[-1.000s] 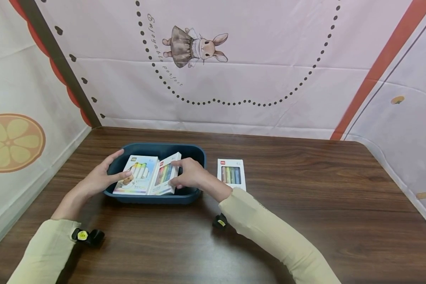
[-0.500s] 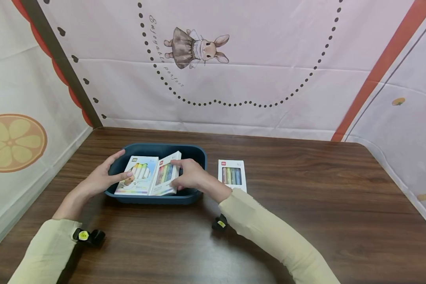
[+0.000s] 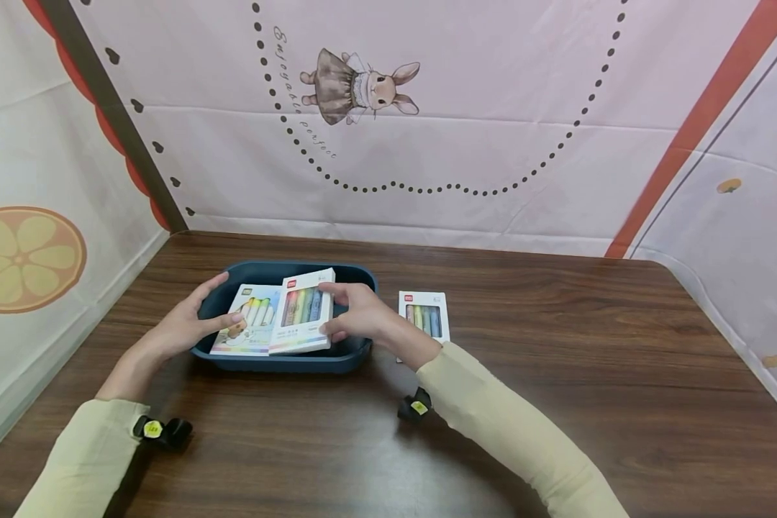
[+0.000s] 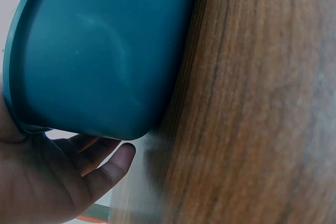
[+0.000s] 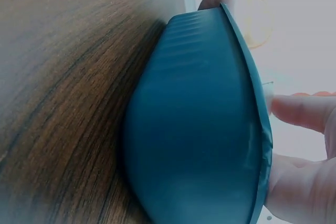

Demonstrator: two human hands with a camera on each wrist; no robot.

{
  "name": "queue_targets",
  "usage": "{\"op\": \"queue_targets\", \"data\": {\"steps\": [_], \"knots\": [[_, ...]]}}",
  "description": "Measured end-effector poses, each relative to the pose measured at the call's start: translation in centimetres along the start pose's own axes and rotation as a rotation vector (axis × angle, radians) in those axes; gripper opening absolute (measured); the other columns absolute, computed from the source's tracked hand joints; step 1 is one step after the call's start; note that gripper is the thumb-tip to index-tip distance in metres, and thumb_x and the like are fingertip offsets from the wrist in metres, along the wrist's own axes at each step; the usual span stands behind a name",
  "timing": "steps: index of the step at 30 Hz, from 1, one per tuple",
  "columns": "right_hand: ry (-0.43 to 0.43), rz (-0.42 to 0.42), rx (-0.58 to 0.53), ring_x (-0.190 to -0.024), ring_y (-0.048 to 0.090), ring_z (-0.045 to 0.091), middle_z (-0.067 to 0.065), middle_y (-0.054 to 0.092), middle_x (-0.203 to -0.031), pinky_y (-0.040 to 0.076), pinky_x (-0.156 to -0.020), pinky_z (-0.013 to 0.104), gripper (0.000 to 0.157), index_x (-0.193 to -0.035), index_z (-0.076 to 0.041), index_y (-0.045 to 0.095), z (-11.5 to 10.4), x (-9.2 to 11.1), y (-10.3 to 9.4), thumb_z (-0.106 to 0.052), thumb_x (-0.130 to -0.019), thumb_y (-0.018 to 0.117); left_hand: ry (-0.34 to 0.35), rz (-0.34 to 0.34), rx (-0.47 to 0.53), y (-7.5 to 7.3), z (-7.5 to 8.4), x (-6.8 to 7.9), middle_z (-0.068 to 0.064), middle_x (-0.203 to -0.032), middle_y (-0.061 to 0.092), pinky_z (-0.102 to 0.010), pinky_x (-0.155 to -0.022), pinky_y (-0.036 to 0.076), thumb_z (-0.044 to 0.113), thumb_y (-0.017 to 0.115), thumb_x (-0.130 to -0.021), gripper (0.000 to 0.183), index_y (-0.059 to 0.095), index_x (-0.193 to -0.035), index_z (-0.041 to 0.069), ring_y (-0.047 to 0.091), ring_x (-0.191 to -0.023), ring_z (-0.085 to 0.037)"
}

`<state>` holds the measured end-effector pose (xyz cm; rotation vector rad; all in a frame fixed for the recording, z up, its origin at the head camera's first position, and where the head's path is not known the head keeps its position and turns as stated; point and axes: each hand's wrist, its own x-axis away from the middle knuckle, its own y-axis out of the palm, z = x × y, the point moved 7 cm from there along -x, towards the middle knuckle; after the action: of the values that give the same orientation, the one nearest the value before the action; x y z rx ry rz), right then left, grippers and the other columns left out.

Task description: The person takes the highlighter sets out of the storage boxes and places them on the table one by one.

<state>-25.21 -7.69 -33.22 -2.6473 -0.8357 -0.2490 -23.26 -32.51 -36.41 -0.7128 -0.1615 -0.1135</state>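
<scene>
A dark blue plastic bin [image 3: 272, 365] stands on the wooden table. My left hand [image 3: 184, 324] grips its left end, thumb over the rim and fingers along the outside; the left wrist view shows those fingers against the bin wall [image 4: 100, 56]. Inside leans a white box with pictured markers [image 3: 249, 324], just under the thumb tip. My right hand [image 3: 362, 313] pinches the right edge of a second white box [image 3: 301, 316], whose window shows coloured sticks. That box overlaps the first and tilts within the bin. In the right wrist view the bin wall [image 5: 194, 114] hides most of it.
Right of the bin, a similar white windowed box [image 3: 424, 309] lies on the table, partly covered by my right forearm. A printed cloth [image 3: 492, 86] hangs behind the table's back edge. Black wrist cameras [image 3: 162, 432] sit on both wrists.
My right hand has shifted slightly right and raised the windowed box, turning its face more toward me and over the marker box. The left hand stays on the bin.
</scene>
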Motion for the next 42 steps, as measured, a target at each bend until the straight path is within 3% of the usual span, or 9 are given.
{"op": "queue_targets", "data": {"steps": [2,5,8,17,34,42], "knots": [[-0.003,0.003,-0.020,-0.121,0.044,0.018,0.008,0.040,-0.141,0.046,-0.089,0.031,0.065,-0.134,-0.019,0.046,0.0,0.1,-0.2,0.001,-0.077,0.069,-0.003,0.002,-0.002,0.0,0.0,0.0,-0.026,-0.149,-0.004,-0.074,-0.092,0.010,0.046,0.060,-0.084,0.092,-0.003,-0.147,0.021,-0.001,-0.131,-0.053],[0.002,-0.012,-0.086,-0.110,0.054,0.019,0.010,0.039,-0.141,0.053,-0.075,0.031,0.066,-0.135,-0.018,0.045,0.1,0.3,-0.3,0.005,-0.077,0.067,-0.006,0.003,-0.007,0.0,0.0,0.0,-0.026,-0.149,-0.004,-0.074,-0.092,0.010,0.046,0.060,-0.084,0.093,-0.003,-0.147,0.021,0.000,-0.130,-0.053],[0.005,-0.017,-0.119,-0.100,0.058,0.019,0.010,0.039,-0.141,0.054,-0.070,0.029,0.067,-0.135,-0.018,0.045,0.1,0.5,-0.6,0.006,-0.077,0.067,-0.003,0.004,-0.008,0.0,0.0,0.0,-0.026,-0.149,-0.004,-0.074,-0.092,0.010,0.046,0.060,-0.084,0.093,-0.003,-0.147,0.021,0.000,-0.130,-0.053],[-0.018,-0.043,-0.196,-0.098,0.059,0.021,0.012,0.038,-0.141,0.053,-0.076,0.035,0.066,-0.135,-0.018,0.045,0.4,0.9,-1.2,0.008,-0.078,0.064,-0.001,0.005,-0.001,0.1,-0.1,0.0,-0.026,-0.149,-0.004,-0.074,-0.093,0.010,0.045,0.060,-0.084,0.092,-0.002,-0.147,0.022,-0.001,-0.130,-0.054],[-0.047,-0.066,-0.236,-0.099,0.058,0.021,0.013,0.035,-0.143,0.053,-0.077,0.035,0.065,-0.137,-0.015,0.042,0.7,1.6,-2.5,0.010,-0.080,0.061,-0.006,0.008,-0.002,0.1,0.0,0.1,-0.027,-0.148,-0.004,-0.074,-0.092,0.010,0.045,0.060,-0.085,0.091,-0.003,-0.147,0.022,0.000,-0.130,-0.054],[-0.049,-0.061,-0.224,-0.116,0.049,0.026,0.014,0.030,-0.145,0.051,-0.082,0.037,0.064,-0.137,-0.016,0.043,0.9,2.0,-3.5,0.009,-0.080,0.061,0.012,0.011,0.005,0.0,0.2,0.2,-0.027,-0.149,-0.005,-0.074,-0.092,0.009,0.043,0.060,-0.085,0.091,-0.002,-0.147,0.021,0.000,-0.130,-0.054]]}}
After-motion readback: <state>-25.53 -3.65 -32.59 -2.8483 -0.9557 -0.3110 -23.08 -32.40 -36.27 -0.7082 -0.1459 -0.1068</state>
